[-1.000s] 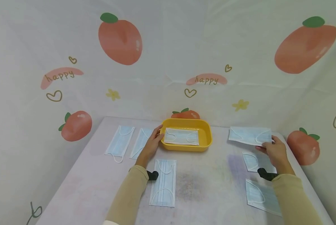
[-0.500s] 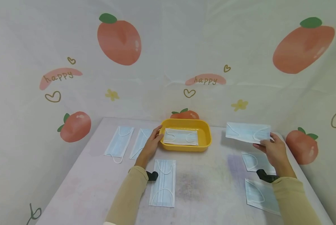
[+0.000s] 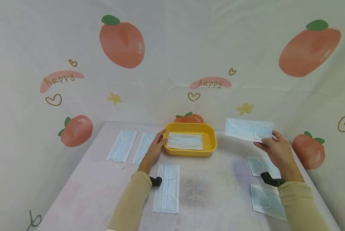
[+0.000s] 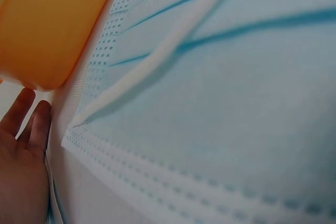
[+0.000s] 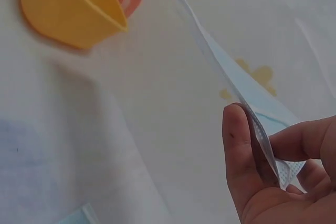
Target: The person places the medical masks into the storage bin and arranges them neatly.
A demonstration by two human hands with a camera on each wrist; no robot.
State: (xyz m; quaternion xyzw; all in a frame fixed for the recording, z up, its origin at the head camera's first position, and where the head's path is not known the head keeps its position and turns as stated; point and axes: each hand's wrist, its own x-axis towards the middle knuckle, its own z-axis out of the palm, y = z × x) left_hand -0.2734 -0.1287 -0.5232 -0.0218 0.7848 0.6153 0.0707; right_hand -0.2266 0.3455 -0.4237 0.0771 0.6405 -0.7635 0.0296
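A yellow tray (image 3: 190, 153) stands at the back of the table with a pale blue face mask (image 3: 185, 141) lying flat in it. My left hand (image 3: 156, 147) rests against the tray's left end; in the left wrist view its extended fingers (image 4: 39, 127) touch the tray's outside. Raised above the table on the right, another face mask (image 3: 248, 129) hangs from my right hand (image 3: 279, 152). The right wrist view shows that mask (image 5: 231, 72) edge-on, its near end pinched between thumb and fingers (image 5: 302, 141).
Two masks lie left of the tray, the outer mask (image 3: 121, 146) fully visible. A pleated mask (image 3: 166, 189) lies beside my left forearm. Two more, a rear mask (image 3: 262, 166) and a front mask (image 3: 266, 200), lie partly under my right arm. A printed cloth backdrop (image 3: 166, 48) rises behind.
My right hand has lifted its mask higher and carried it slightly left, toward the tray. My left hand has stayed at the tray's left end.
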